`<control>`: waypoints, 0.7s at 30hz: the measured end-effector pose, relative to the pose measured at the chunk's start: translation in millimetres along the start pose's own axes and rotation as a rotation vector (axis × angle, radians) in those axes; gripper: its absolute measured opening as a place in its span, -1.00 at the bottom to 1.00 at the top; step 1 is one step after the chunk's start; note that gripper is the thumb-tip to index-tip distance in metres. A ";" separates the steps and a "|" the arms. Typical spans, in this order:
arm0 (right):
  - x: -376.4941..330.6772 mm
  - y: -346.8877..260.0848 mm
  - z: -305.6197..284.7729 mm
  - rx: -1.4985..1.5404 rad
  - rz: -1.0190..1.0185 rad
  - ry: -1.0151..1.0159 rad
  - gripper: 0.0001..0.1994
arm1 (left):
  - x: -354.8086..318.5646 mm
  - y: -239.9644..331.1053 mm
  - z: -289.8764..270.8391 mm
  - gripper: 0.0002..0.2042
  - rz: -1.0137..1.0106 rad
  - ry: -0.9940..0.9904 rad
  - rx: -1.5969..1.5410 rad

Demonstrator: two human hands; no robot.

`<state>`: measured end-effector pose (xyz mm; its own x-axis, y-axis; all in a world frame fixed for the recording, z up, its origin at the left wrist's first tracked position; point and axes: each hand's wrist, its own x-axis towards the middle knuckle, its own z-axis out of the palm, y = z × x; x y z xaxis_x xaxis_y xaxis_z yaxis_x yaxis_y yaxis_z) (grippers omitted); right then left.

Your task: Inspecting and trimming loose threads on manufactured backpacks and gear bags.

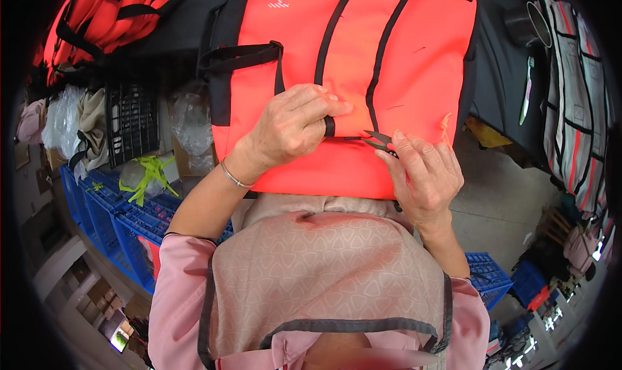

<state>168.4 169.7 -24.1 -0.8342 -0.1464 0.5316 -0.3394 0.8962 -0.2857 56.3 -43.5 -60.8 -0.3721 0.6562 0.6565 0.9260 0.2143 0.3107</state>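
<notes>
Across the near side of a dark table (502, 78), a large orange bag (421, 20) is lying flat, its lower edge reaching toward the wearer. Using this bag as landmark: a second orange bag (139, 30) is resting beyond its upper left, blue crates (139, 231) are standing to its lower left, and a striped grey bag (576, 104) is lying off to its right.

Both hands are working over the bag's lower half. Left hand (295, 127) is closing in a pinch beside a strip of black trim (329, 126); cannot tell what, if anything, it is holding. Right hand (424, 172) is gripping small dark snips (381, 142), blades parted and pointing toward the left hand, low on the bag's front.

Short dark thread ends (395, 105) are lying on the bag's front above the snips.

Judgement: the person is probably trimming loose thread near the trim. Next move is likely calling for steadying the cloth with the left hand, bringing the tips close to the stitching and snipping without nicking the bag.
</notes>
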 end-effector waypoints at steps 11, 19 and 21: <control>2.1 0.1 2.7 -0.075 -0.052 -0.012 -0.68 | -0.7 -0.5 3.0 -0.81 -0.010 0.022 0.005; 2.0 -0.2 5.3 -0.082 -0.057 -0.010 -0.69 | -2.8 -0.8 0.2 -0.84 -0.040 -0.042 0.007; 2.2 -0.3 5.8 -0.087 -0.062 -0.008 -0.69 | -2.5 -0.6 0.3 -0.84 -0.043 -0.038 0.009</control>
<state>164.1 166.7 -27.5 -0.8162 -0.2060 0.5399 -0.3520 0.9182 -0.1818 56.7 -45.0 -62.9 -0.4092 0.6730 0.6161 0.9098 0.2493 0.3320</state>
